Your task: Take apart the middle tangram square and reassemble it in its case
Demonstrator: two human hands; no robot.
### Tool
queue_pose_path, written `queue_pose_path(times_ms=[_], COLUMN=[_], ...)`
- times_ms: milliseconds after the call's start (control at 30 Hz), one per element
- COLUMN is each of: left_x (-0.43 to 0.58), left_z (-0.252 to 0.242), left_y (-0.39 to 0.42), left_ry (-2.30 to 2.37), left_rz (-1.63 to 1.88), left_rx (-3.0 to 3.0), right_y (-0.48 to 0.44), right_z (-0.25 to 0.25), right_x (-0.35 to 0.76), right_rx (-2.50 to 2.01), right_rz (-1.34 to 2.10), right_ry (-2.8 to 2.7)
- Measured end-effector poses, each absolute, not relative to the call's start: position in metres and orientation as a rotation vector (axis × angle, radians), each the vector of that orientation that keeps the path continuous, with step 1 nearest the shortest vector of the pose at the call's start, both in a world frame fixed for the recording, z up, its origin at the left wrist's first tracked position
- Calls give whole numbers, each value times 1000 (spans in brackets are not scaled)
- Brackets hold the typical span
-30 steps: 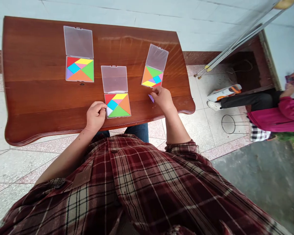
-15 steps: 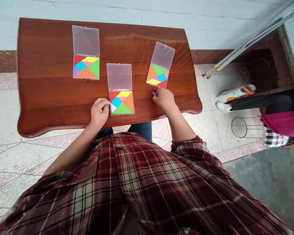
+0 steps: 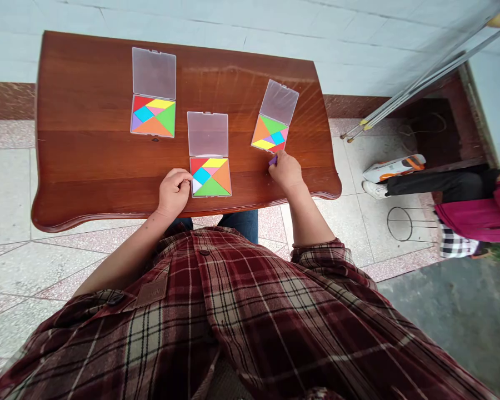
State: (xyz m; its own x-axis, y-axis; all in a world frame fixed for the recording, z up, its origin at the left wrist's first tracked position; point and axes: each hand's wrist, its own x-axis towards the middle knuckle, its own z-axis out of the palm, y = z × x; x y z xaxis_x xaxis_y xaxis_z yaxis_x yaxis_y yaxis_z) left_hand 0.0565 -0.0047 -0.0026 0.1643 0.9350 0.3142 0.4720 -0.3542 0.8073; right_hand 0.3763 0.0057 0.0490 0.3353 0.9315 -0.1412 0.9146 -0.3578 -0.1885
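Note:
The middle tangram case (image 3: 208,135) lies with its clear lid folded back. Red, yellow, pink, orange, blue and green pieces fill its tray, and a white triangular gap (image 3: 196,185) shows at the lower left. My left hand (image 3: 175,193) has its fingers curled, with thumb and forefinger pinched at that case's left edge. Between the fingers of my right hand (image 3: 288,171) is a purple triangle piece (image 3: 273,160), partly hidden by them. That hand is just below the right tangram case (image 3: 279,101), which is tilted and full of coloured pieces.
Another opened tangram case (image 3: 154,72), its tray filled, lies at the back left of the brown wooden table (image 3: 83,166). A tiled wall (image 3: 233,39) runs behind the table. To the right are crutches (image 3: 383,111), a white-and-orange bag (image 3: 394,166) and a seated person's leg (image 3: 416,186).
My right hand has shifted slightly right with the purple triangle piece, which shows at a different angle. My left hand stays at the middle case's edge. The whole view has shifted a little.

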Motion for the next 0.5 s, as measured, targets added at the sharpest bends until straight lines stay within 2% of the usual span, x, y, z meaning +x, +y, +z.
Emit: queue_pose_path(times_ms=[100,267,500], left_x=[57,57,57], left_z=[-3,-4,-3], left_y=[-5,-4,-5], left_ry=[1310,1306,1273], left_rz=[1125,1141,1141], left_rx=[1903,1911,1922], right_y=[6,2,-3], right_z=[53,56,63], right_x=[362,292,221], right_rx=[-2287,-1824,-1752], right_rz=[494,960,1026], right_ry=[-1782,-1914,-2170])
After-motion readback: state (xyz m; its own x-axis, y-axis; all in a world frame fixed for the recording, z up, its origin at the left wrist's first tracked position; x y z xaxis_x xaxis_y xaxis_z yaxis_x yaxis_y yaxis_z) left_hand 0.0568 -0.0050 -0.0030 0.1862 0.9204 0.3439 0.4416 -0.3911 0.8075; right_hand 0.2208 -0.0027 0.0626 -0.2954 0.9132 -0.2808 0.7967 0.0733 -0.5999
